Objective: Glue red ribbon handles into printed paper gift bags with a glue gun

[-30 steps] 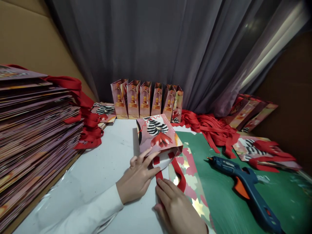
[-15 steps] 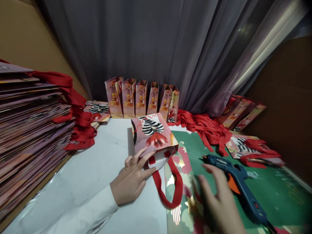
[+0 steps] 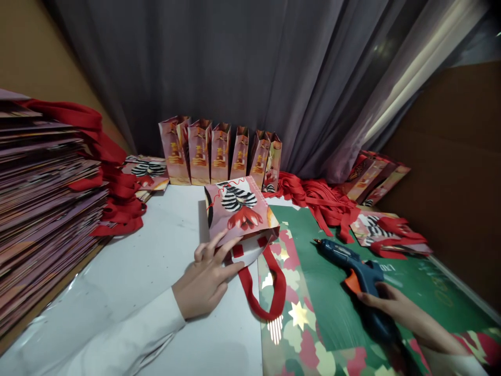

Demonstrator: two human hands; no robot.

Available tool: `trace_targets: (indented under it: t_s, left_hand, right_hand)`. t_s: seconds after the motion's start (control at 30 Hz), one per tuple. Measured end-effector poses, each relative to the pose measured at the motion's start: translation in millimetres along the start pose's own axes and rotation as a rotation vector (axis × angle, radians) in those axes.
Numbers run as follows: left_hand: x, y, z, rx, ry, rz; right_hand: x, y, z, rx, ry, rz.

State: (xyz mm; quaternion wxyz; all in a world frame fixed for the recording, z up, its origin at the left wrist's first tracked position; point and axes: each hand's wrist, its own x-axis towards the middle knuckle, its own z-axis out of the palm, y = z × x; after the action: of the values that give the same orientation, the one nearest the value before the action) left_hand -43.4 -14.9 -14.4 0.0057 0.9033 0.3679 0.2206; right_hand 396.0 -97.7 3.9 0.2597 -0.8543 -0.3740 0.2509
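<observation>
A pink paper gift bag [image 3: 240, 214] with a black-and-white striped bow and red flower print lies on its side, mouth toward me. From its mouth a red ribbon handle [image 3: 278, 292] loops out, with red ends stuck to the white inside. My left hand [image 3: 203, 282] has its fingers spread out, tips resting at the mouth's edge. At the right, a dark blue hot glue gun [image 3: 340, 253] with an orange trigger points its nozzle left, toward the bag. My right hand [image 3: 397, 308] is closed around its handle, the thumb showing on the near side.
Upright gift bags [image 3: 199, 154] line the back, before a grey curtain [image 3: 219, 57]. A tall stack of flat bags [image 3: 43, 198] fills the left. Red ribbons [image 3: 313, 196] lie heaped behind the green mat [image 3: 332, 324]; a flat bag [image 3: 370, 227] and more upright bags [image 3: 371, 177] are right.
My right hand, open and blurred before, has moved right and taken hold of the glue gun's handle. The gun has turned slightly. My left hand and the bag keep their places; the view shifted a little.
</observation>
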Motion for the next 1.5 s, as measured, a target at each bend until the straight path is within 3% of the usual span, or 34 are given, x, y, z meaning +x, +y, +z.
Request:
trace_targets:
  t_s: [0.07, 0.13, 0.3, 0.37, 0.5, 0.63, 0.73, 0.87, 1.0, 1.1, 1.2, 1.37, 1.5]
  left_hand:
    - [0.2, 0.2, -0.5, 0.001, -0.002, 0.004]
    - [0.4, 0.3, -0.8, 0.005, -0.002, 0.011]
    - [-0.2, -1.4, 1.1, -0.023, 0.004, 0.013]
    - [-0.8, -2.6, 2.0, -0.022, 0.001, 0.024]
    - [-1.4, -3.1, 1.3, 0.003, -0.030, 0.006]
    - [-1.3, -2.2, -1.5, 0.019, -0.046, -0.003]
    - [-1.9, -1.9, -3.0, 0.028, -0.050, -0.004]
    - [-4.5, -2.6, -3.8, 0.034, -0.045, 0.004]
    - [-8.0, -3.9, -2.2, 0.061, -0.034, 0.010]
    - [-10.0, -4.2, 0.4, 0.095, -0.038, 0.005]
    - [-11.9, -4.3, 2.4, 0.124, -0.037, -0.006]
    - [-15.0, -5.0, 2.8, 0.130, -0.041, 0.015]
    - [-14.9, -4.7, 2.6, 0.122, -0.021, 0.015]
  right_hand:
    - [-10.1, -9.4, -3.0, 0.140, -0.150, 0.159]
    - [-20.6, -15.3, -0.3, 0.264, -0.215, 0.236]
    - [-46.0, -21.2, 21.6, 0.761, -0.295, 0.035]
    - [-52.6, -22.1, 27.7, 0.818, -0.382, 0.007]
    - [-50.6, -33.0, 32.5, 0.542, -0.500, -0.137]
    - [-38.6, -69.2, 43.3, 0.034, -0.538, -0.568]
    - [-33.3, -103.4, 60.1, -0.061, -0.551, -0.755]
    - [-25.5, -132.3, 84.6, -0.075, -0.660, -0.755]
    - [-15.4, -140.5, 103.4, -0.103, -0.706, -0.734]
    - [-13.4, -144.1, 112.6, -0.077, -0.722, -0.816]
    - [-14.4, -146.4, 118.5, -0.083, -0.707, -0.888]
    - [-13.3, -148.4, 120.2, -0.177, -0.661, -0.873]
    - [-13.7, -154.8, 116.0, -0.150, -0.701, -0.915]
